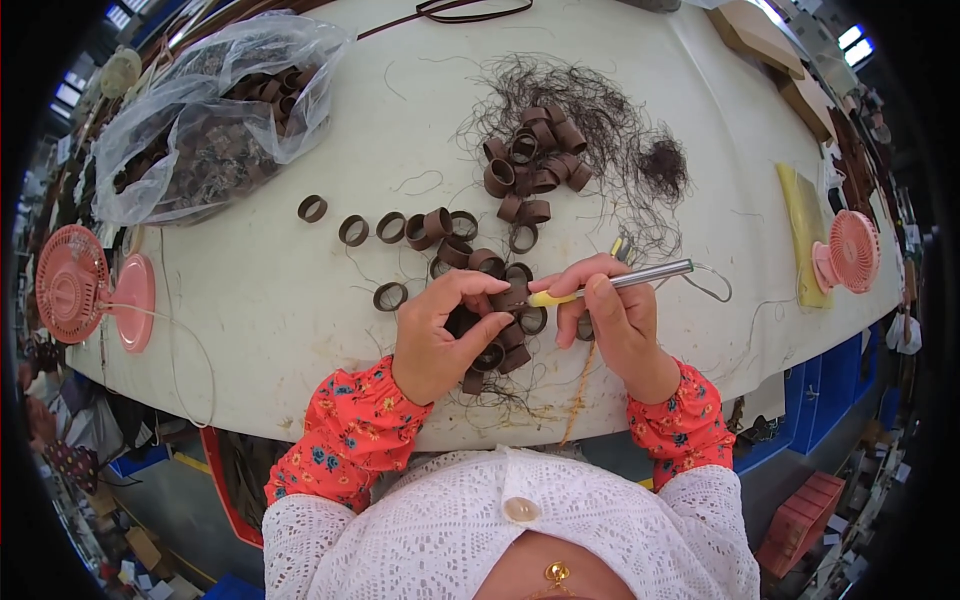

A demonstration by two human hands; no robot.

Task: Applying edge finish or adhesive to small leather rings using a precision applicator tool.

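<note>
Between thumb and fingers, my left hand (440,330) holds a brown ring (512,293). My right hand (610,320) grips a slim silver tool (645,275) with a yellow front end, its tip at that ring; a thin cord loops from its rear. More brown rings (440,225) lie loose around and beyond my hands, with another pile (535,150) farther back on a tangle of dark threads (655,165). Loose threads also lie below my hands.
On the pale table (720,260), a clear bag of rings (220,130) sits back left. Pink fans (72,285) (852,250) stand at both sides, a yellow packet (802,225) beside the right one. Cardboard pieces (770,45) lie back right. Blue bins (820,395) are below the right edge.
</note>
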